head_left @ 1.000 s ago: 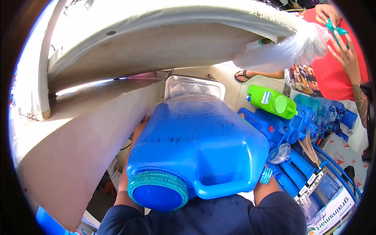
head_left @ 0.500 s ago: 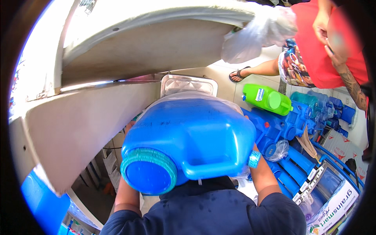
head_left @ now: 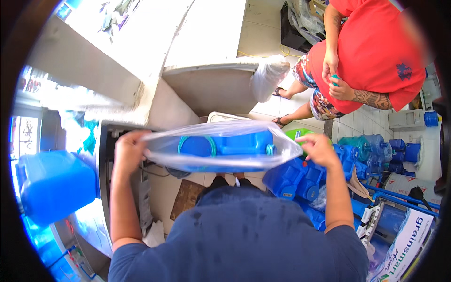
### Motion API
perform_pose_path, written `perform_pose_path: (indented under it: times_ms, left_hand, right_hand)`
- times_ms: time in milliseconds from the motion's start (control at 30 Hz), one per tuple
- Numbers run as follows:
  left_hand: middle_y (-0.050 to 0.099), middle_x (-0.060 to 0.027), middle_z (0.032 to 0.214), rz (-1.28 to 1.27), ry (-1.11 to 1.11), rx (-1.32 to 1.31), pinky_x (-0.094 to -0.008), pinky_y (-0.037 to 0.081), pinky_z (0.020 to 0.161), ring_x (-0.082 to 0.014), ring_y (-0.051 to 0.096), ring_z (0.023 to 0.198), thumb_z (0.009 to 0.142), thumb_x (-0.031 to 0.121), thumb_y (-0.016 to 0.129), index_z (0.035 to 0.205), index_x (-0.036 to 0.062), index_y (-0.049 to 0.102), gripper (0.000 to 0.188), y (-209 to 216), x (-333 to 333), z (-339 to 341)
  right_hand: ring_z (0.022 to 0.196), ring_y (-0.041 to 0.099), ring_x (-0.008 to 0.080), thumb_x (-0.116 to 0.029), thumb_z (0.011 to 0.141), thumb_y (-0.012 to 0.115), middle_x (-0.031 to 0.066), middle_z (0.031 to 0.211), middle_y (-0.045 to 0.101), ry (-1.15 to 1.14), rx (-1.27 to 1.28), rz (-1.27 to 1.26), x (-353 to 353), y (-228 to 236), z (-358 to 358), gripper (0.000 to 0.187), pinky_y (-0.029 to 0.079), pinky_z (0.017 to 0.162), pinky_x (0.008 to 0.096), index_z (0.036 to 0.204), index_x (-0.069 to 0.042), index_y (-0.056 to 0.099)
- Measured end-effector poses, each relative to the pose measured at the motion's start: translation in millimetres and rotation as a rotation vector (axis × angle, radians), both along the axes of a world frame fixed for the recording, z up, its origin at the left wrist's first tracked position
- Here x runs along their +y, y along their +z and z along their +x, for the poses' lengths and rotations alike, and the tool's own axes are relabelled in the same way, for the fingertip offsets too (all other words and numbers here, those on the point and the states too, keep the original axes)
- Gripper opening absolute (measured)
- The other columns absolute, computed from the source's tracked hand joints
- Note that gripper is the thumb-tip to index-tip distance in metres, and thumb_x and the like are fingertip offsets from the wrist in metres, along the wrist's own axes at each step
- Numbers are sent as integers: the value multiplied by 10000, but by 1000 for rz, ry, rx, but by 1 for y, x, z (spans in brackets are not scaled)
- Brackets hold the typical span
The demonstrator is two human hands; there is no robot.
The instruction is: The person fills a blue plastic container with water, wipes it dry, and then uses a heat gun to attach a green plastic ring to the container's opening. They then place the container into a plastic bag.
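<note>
Gripping a clear plastic bag at both ends, left hand and right hand closed on its edges, holding it level at chest height with a blue plastic jug showing through. Standing tight between a white counter and stacked blue water jugs. Now bagging the container, earlier hugged bare against the chest; white printed sack lying lower right.
</note>
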State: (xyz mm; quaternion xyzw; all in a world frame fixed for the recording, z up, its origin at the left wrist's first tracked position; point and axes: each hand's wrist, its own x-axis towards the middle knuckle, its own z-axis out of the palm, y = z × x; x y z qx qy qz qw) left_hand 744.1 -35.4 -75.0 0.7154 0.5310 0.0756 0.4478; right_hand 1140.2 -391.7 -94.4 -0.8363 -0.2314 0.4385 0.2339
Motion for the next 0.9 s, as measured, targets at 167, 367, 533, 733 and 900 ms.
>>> perform_pose_path:
  times_ms: [167,367,533,733,900]
  left_hand:
    - [671,-9,907,263,217,-382,-184,482,596,-49,592,706,932,134,652,1141,35,700,236,100,-12,-27]
    - [689,-94,1109,1136,-301,-545,-381,539,855,-266,679,922,794,30,738,1136,79,664,353,62,-112,19]
    - [633,-109,1237,912,-752,-80,-395,535,863,-304,659,975,814,161,766,1149,109,681,349,-25,-173,83]
    - [546,-148,1286,912,-336,-21,-418,511,918,-327,602,1079,844,137,705,1162,97,635,328,-27,-184,96]
    - [529,-181,1300,1088,-261,-220,-436,492,972,-338,564,1163,849,192,724,1241,112,610,416,-55,-224,109]
  right_hand:
    - [720,616,108,-175,840,712,53,742,650,194,-387,405,16,73,-5,278,521,670,286,1072,-21,711]
    - [916,674,306,-391,804,776,182,993,714,422,-720,87,72,-82,-30,541,517,850,360,1226,-67,679]
    - [641,647,194,-288,872,712,118,778,690,447,-403,192,61,-35,76,335,511,594,351,1028,8,690]
    - [762,617,138,-158,823,745,75,838,645,502,-447,526,48,114,64,370,502,684,289,1146,1,659]
    - [945,672,323,-139,890,606,184,1044,699,841,-259,768,87,74,-19,282,520,869,384,1147,-48,679]
